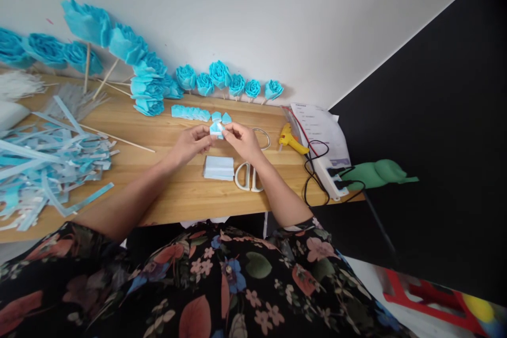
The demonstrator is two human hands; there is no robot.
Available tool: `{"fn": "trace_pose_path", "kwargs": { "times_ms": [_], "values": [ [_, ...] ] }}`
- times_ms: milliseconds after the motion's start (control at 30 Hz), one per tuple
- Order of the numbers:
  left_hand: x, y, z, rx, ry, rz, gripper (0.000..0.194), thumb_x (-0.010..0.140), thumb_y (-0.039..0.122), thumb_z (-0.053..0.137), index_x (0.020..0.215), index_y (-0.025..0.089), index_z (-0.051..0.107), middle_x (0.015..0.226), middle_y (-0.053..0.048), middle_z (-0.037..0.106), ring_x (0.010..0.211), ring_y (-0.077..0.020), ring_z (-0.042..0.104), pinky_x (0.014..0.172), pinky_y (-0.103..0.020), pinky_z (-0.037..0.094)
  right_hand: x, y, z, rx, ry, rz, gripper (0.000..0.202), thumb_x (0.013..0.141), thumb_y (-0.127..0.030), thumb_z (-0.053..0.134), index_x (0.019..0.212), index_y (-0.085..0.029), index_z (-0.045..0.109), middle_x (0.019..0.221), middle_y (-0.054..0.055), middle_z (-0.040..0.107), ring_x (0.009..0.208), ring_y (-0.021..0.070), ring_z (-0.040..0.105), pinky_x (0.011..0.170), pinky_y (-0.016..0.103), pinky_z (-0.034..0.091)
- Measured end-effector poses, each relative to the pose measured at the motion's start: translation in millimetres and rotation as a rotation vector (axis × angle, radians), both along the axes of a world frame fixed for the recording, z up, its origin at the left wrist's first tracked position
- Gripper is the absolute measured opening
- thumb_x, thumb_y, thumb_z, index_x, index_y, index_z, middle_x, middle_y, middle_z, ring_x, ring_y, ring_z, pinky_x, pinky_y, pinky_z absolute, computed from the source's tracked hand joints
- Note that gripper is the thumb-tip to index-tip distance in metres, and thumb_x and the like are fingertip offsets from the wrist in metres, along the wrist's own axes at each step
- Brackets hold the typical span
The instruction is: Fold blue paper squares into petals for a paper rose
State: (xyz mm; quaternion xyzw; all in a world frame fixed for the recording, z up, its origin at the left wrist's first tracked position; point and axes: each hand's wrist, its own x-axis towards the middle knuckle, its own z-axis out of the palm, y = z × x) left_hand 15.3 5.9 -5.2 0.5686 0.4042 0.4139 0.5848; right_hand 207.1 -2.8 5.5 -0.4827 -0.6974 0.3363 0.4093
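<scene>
Between my two hands, a small light-blue and white paper piece [216,130] is held above the table. My left hand [195,142] pinches its left edge. My right hand [241,138] grips the right edge between thumb and fingers. Just behind lies a row of folded blue paper petals [190,112], with two separate petals [226,118] at its right end. A stack of pale-blue paper squares [219,168] rests in front of my hands. White-handled scissors [247,177] lie partly under my right forearm.
Blue paper flowers [219,74] on sticks line the wall. Paper strips [51,158] are heaped at left near a thin wooden stick [119,139]. A yellow glue gun [292,140], printed sheet [320,132] and power strip [330,177] with black cables occupy the right side.
</scene>
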Motion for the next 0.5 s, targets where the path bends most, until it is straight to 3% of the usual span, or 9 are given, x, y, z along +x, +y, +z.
{"fn": "trace_pose_path", "kwargs": {
  "times_ms": [200, 500],
  "values": [
    [0.3, 1.1, -3.9, -0.017, 0.033, 0.034, 0.030, 0.068, 0.043, 0.076, 0.073, 0.017, 0.062, 0.063, 0.002, 0.060, 0.053, -0.0086, 0.049, 0.054, -0.022, 0.040, 0.7, 2.5, -2.5, -0.063, 0.079, 0.013, 0.033, 0.088, -0.050, 0.056, 0.084, -0.018, 0.064, 0.077, 0.000, 0.061, 0.069, 0.0117, 0.051, 0.067, 0.024, 0.039],
    [1.5, -0.8, 3.5, -0.015, 0.049, 0.021, 0.035, 0.068, 0.048, 0.074, 0.077, 0.017, 0.063, 0.063, 0.001, 0.060, 0.054, -0.0098, 0.050, 0.053, -0.024, 0.041, 0.7, 3.2, -3.7, -0.064, 0.107, -0.001, 0.029, 0.084, -0.046, 0.062, 0.076, -0.019, 0.058, 0.070, -0.003, 0.048, 0.065, 0.0105, 0.042, 0.064, 0.025, 0.033]
  ]
}}
